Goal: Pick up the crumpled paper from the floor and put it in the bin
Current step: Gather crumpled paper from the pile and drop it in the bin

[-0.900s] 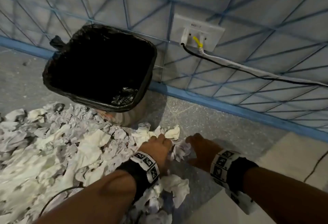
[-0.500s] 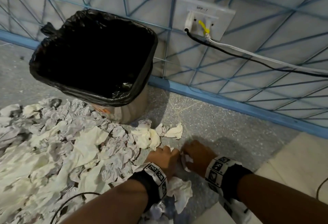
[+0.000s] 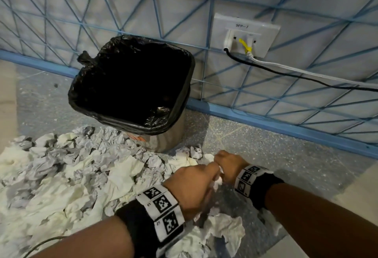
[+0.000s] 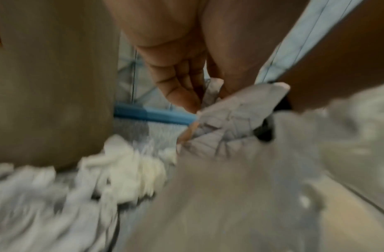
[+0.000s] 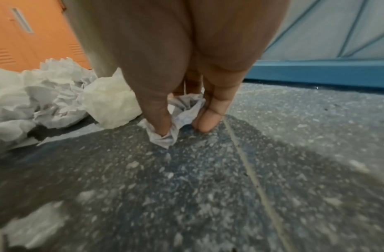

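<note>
- Where the speckled floor [image 3: 255, 149] meets the wall, a blue skirting strip [image 3: 266, 120] forms the far boundary; the bin [image 3: 131, 85] stands against it, lined with a black bag folded over its rim.
- Crumpled paper pile [image 3: 81, 176] covers the floor left of and in front of the bin, its edge touching the bin's base; bare floor lies to the right of the bin up to the skirting.
- Right hand [image 3: 229, 165] is low at the pile's right edge; in the right wrist view the thumb and fingers [image 5: 210, 117] pinch a small paper ball [image 5: 182, 112] just above the floor.
- Left hand [image 3: 192, 188] is just beside the right, knuckles nearly touching it; the left wrist view is blurred, but the fingers appear to be closed on a grey crumpled sheet [image 4: 234, 112].
- Wall socket [image 3: 245, 34] sits right of the bin, with a black cable [image 3: 286, 73] and a white one running rightward along the wall.
</note>
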A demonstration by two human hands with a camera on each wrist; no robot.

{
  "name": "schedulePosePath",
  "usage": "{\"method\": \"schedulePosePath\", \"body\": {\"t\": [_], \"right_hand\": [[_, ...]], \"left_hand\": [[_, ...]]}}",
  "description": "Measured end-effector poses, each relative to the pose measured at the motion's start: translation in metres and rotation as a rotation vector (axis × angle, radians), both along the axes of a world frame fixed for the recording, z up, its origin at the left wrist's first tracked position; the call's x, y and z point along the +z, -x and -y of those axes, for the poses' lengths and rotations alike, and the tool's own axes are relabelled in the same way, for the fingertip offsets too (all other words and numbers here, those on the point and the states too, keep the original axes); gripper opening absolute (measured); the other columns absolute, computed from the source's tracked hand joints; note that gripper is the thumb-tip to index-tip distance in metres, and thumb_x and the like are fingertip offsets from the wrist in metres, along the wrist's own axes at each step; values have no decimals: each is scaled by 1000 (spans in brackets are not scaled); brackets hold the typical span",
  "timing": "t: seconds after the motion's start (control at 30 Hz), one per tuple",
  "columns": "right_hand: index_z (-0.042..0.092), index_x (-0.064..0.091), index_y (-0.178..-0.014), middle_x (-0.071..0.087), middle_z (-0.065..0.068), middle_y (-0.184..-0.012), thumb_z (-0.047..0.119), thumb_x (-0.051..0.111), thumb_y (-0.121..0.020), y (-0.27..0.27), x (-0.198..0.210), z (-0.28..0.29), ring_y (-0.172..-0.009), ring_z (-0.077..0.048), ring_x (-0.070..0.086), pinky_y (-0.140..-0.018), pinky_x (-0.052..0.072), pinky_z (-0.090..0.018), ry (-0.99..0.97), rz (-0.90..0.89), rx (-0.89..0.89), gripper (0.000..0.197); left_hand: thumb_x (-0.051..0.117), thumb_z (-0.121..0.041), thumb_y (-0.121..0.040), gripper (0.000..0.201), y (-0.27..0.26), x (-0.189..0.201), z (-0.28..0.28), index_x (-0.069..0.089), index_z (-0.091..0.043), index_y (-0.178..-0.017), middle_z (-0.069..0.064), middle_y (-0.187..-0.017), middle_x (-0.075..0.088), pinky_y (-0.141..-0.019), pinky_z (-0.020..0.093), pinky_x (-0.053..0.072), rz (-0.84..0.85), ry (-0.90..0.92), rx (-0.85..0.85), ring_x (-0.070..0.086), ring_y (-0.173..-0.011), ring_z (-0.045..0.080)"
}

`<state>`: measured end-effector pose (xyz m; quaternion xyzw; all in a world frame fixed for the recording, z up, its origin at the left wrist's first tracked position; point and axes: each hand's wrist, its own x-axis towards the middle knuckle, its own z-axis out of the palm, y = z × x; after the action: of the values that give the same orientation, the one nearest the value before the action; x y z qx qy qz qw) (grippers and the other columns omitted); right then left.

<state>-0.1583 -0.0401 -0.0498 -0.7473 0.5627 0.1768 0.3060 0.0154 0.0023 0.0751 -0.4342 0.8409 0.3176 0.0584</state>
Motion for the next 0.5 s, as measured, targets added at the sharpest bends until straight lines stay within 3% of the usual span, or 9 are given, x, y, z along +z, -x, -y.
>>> {"method": "schedulePosePath", "body": {"t": [0.07,0.17,0.27,0.4,0.5], "right_hand": [[19,60,-108,59,-8,-111,40,58,-83,-1,7,-3,-103,-29,61,-83,47,-30,22,16,-38,33],[21,63,-94,65,-4,-99,36,61,-77,4,48,-4,-94,-24,62,-73,43,-25,22,86,-8,23],[29,61,-81,63,8,-85,36,74,-70,13,131,-3,-78,-11,57,-68,44,-22,72,221,-16,19],[33,61,-81,60,29,-75,43,77,-64,-2,256,16,-67,4,56,-61,41,-12,297,406,-53,26],[29,62,-81,61,19,-68,43,77,-62,-39,294,53,-61,7,53,-58,37,-10,508,539,-90,28]], "left_hand": [[54,-29,-90,23,-10,36,9,37,-33,-105,-7,-87,58,-68,22,38,-146,65,53,58,-82,18],[64,-32,-84,27,-28,90,29,39,-36,-95,-10,-68,54,-63,24,46,-322,161,189,54,-64,7],[69,-34,-79,26,-59,141,62,46,-33,-93,-9,-69,60,-62,22,49,-437,355,312,57,-61,4],[69,-36,-77,26,-99,183,110,47,-34,-91,-9,-67,56,-62,29,47,-488,604,437,54,-59,9],[69,-32,-80,25,-116,178,139,50,-26,-94,-9,-66,50,-62,24,37,-440,698,559,48,-58,7]]}}
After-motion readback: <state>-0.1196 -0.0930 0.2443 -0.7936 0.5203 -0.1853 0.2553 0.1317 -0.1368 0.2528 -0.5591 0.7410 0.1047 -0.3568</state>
